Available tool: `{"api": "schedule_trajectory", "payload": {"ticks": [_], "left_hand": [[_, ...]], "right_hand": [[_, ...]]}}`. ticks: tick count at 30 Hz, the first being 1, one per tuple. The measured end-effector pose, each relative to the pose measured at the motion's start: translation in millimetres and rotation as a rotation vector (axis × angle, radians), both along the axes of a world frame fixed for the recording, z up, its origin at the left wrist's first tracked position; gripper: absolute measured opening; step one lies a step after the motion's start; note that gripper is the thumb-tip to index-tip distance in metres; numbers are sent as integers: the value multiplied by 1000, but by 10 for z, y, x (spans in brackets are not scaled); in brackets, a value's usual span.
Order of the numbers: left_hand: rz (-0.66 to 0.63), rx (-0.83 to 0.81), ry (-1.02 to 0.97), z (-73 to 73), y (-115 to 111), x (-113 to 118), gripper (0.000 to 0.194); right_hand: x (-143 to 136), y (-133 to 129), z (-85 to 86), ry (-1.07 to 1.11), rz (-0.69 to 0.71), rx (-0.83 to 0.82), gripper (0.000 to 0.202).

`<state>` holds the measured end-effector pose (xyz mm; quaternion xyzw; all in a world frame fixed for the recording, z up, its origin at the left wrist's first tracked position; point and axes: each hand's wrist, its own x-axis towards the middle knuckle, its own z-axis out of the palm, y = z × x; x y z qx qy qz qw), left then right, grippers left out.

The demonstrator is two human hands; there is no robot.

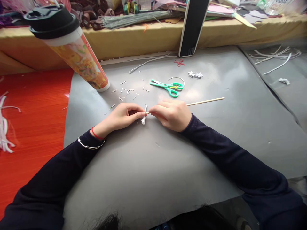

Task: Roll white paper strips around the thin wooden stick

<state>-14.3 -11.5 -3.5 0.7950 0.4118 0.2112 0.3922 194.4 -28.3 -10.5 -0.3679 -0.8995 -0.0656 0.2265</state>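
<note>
My left hand [124, 115] pinches a small white strip bundle [143, 120] between thumb and fingertips, low over the grey mat. From the right, my right hand [171, 114] grips a thin wooden stick [206, 101], whose tip meets the white strips at my left fingertips. The stick's long end sticks out past my right hand to the right. Green-handled scissors [168, 87] lie just beyond my hands, with a thin white strip at their handle. Small white scraps [130, 91] are scattered beyond my left hand.
A tall cup with a black lid [81, 60] stands at the back left. A phone [193, 28] leans at the back. A red knot [179, 62], white knots [195, 74] and loose white strips [275, 57] lie on the grey mat [148, 172].
</note>
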Motion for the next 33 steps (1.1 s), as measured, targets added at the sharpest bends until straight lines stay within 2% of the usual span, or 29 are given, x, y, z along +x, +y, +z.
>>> {"api": "schedule_trajectory", "payload": {"ticks": [20,29,33], "left_hand": [[-1,46,35,1,-7,4,31],[4,-44,-57,16,-16,8,31],[22,-30,-61,-6,-5,4,32]], "right_hand": [[-13,-2,15,-1,1,-44,27],[16,1,0,5,-26,-2,26],[21,3,8,-1,-37,5,25]]}}
